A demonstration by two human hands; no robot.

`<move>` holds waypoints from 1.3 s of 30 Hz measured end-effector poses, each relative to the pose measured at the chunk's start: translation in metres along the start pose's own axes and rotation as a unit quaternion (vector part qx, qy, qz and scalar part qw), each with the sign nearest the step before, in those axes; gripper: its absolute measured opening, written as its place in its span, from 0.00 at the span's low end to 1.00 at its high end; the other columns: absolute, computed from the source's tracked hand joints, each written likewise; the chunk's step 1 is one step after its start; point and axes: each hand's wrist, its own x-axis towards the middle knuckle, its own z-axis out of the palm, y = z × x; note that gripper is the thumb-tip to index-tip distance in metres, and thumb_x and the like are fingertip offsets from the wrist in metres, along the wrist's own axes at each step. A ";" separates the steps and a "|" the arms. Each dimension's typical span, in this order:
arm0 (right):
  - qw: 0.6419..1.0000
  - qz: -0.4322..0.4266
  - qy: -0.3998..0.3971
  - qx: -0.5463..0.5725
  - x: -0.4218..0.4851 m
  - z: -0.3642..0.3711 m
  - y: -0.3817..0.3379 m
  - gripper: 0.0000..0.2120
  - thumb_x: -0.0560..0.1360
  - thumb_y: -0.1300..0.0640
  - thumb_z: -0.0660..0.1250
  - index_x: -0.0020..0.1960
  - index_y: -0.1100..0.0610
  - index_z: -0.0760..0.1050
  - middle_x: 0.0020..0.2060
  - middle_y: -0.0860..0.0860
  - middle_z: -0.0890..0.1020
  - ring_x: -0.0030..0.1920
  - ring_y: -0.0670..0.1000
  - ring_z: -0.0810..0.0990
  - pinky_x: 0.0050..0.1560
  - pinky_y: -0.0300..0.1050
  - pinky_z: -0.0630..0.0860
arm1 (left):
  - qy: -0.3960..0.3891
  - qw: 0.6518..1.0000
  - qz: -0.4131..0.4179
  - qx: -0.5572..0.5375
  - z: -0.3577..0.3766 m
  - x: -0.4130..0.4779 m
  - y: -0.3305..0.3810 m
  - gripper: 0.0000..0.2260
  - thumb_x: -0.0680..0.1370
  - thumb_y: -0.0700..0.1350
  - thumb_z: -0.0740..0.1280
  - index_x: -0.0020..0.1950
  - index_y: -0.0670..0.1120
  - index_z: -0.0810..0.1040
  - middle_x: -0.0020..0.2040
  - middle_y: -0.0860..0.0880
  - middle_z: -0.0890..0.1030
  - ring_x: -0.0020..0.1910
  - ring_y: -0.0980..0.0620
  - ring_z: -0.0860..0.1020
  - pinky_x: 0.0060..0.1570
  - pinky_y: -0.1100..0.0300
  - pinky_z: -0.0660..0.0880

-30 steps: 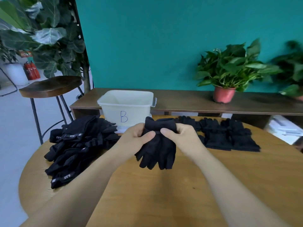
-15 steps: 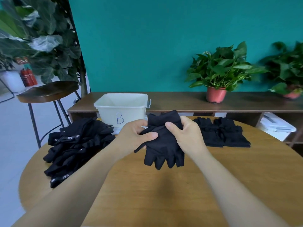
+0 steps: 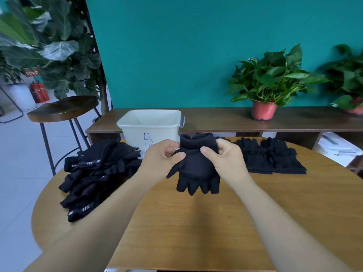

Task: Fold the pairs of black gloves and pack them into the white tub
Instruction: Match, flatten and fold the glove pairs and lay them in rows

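Note:
Above the middle of the round wooden table (image 3: 196, 222) I hold a pair of black gloves (image 3: 197, 169), cuff up and fingers hanging down. My left hand (image 3: 163, 158) pinches its left side below the cuff. My right hand (image 3: 225, 156) grips the right side of the rolled cuff. The white tub (image 3: 151, 126), marked with a blue B, stands just behind my hands with its inside bare. A loose heap of black gloves (image 3: 94, 173) lies at the left. Folded black pairs (image 3: 271, 156) lie in a row at the right.
A dark wooden bench (image 3: 216, 116) runs behind the table and carries a potted plant (image 3: 264, 108) in a pink pot and another at the far right. A wooden bar stool (image 3: 62, 108) stands at the left by a large leafy plant.
The held pair has gone from slanted to upright, with its cuff now rolled over at the top. Both hands have shifted slightly to hold it at the cuff.

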 end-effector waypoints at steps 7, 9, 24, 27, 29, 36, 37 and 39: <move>0.911 -0.210 0.150 -0.321 -0.006 0.025 0.009 0.07 0.73 0.56 0.72 0.39 0.53 0.75 0.29 0.45 0.76 0.36 0.53 0.76 0.59 0.50 0.66 | -0.015 0.993 0.021 -0.113 0.025 -0.007 0.007 0.06 0.79 0.48 0.70 0.48 0.46 0.84 0.43 0.53 0.86 0.46 0.56 0.83 0.49 0.64 0.76; 0.890 -0.264 0.118 -0.353 -0.008 0.031 0.015 0.03 0.72 0.55 0.70 0.46 0.52 0.80 0.37 0.45 0.81 0.47 0.52 0.79 0.67 0.54 0.61 | -0.018 0.981 0.018 -0.192 0.031 -0.005 0.011 0.06 0.78 0.46 0.72 0.51 0.44 0.84 0.47 0.51 0.86 0.50 0.56 0.83 0.52 0.64 0.77; 0.983 0.058 -0.175 -0.023 0.010 -0.015 0.012 0.14 0.74 0.50 0.73 0.58 0.50 0.77 0.49 0.43 0.84 0.57 0.47 0.79 0.53 0.39 0.75 | -0.126 0.982 -0.021 -0.140 0.012 0.015 -0.008 0.05 0.79 0.44 0.70 0.52 0.45 0.83 0.46 0.50 0.86 0.45 0.56 0.83 0.45 0.65 0.78; 0.977 0.078 -0.193 0.042 0.008 -0.019 0.016 0.03 0.77 0.61 0.70 0.45 0.58 0.82 0.39 0.51 0.86 0.41 0.48 0.85 0.35 0.36 0.77 | -0.168 0.975 -0.046 -0.141 0.013 0.013 -0.016 0.11 0.77 0.45 0.71 0.57 0.42 0.83 0.51 0.48 0.86 0.50 0.53 0.84 0.49 0.64 0.79; 0.977 0.084 -0.191 0.031 0.007 -0.018 0.025 0.03 0.76 0.61 0.70 0.45 0.60 0.82 0.40 0.54 0.86 0.40 0.50 0.85 0.37 0.40 0.79 | -0.202 0.969 -0.059 -0.130 0.012 0.011 -0.025 0.11 0.78 0.43 0.70 0.60 0.41 0.82 0.53 0.47 0.86 0.52 0.53 0.84 0.50 0.64 0.77; 0.972 0.108 -0.207 0.004 0.012 -0.012 0.054 0.04 0.76 0.64 0.70 0.44 0.59 0.82 0.40 0.51 0.86 0.42 0.48 0.85 0.43 0.42 0.80 | -0.200 0.974 -0.067 -0.085 0.019 0.022 -0.050 0.07 0.81 0.39 0.67 0.57 0.46 0.82 0.53 0.51 0.86 0.54 0.55 0.83 0.58 0.61 0.75; 0.974 0.102 -0.204 0.000 0.014 -0.010 0.057 0.10 0.76 0.65 0.69 0.40 0.54 0.82 0.38 0.48 0.86 0.41 0.46 0.84 0.43 0.42 0.80 | -0.185 0.978 -0.057 -0.078 0.021 0.025 -0.051 0.07 0.80 0.39 0.67 0.56 0.46 0.82 0.52 0.51 0.86 0.54 0.55 0.83 0.57 0.61 0.75; 0.982 0.071 -0.171 -0.039 0.021 -0.006 0.067 0.17 0.76 0.65 0.69 0.35 0.46 0.80 0.35 0.43 0.84 0.41 0.42 0.82 0.45 0.43 0.77 | -0.146 0.986 -0.034 -0.067 0.024 0.030 -0.049 0.06 0.79 0.38 0.68 0.53 0.46 0.82 0.49 0.51 0.86 0.50 0.57 0.83 0.52 0.65 0.75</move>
